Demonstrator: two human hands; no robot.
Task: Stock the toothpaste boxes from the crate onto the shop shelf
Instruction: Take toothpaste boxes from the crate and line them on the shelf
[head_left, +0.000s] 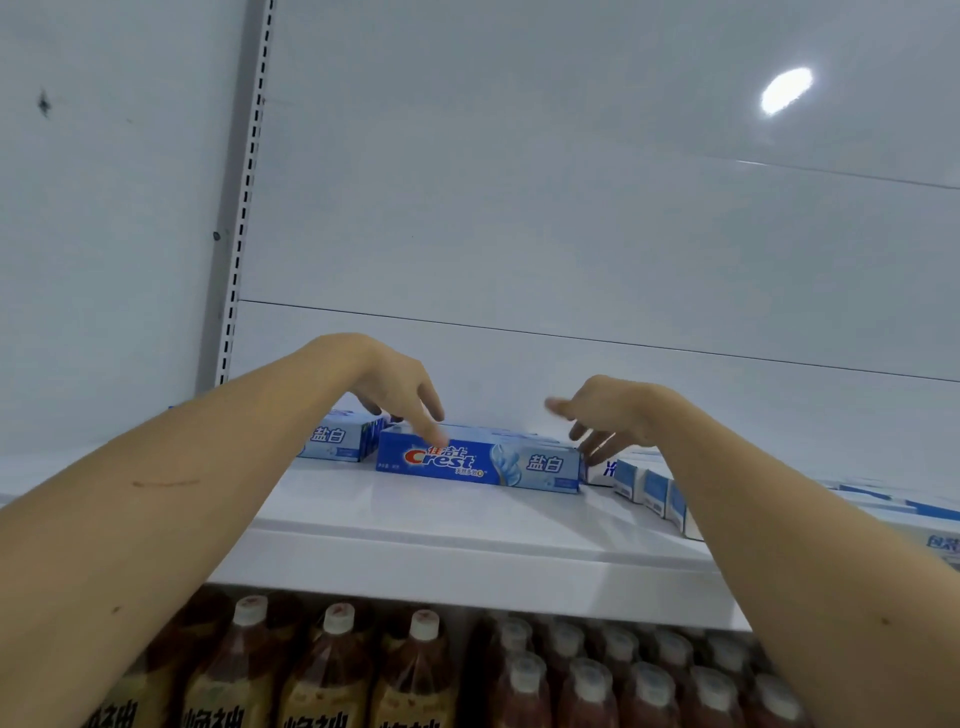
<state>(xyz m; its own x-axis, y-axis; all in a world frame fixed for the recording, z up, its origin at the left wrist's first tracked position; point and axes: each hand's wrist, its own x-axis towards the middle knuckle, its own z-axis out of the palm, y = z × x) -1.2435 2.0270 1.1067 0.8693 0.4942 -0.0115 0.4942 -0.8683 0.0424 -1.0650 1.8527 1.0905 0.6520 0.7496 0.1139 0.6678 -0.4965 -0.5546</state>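
Here both bare arms reach up over the front edge of the white shop shelf (467, 525) toward a blue Crest toothpaste box (478, 461) that lies on its long side, front face toward the camera, roughly in the middle of the shelf. The left hand (395, 387) hangs above the box's left end with its fingers straight and spread downward; the index fingertip touches the top front edge near the logo, and nothing is gripped. The right hand (602, 415) sits at the box's right end, fingers relaxed and spread, thumb pointing left above the box; its lower fingertips are at or just beside the end of the box, and whether they touch it cannot be told. Behind the left hand lies a second toothpaste box (337, 440), partly hidden by the left forearm. To the right, a row of pale blue and white cartons (649, 488) stands just beside the Crest box and runs toward the shelf's front edge, passing behind the right forearm. Below the shelf, brown drink bottles with white caps (421, 670) stand in rows
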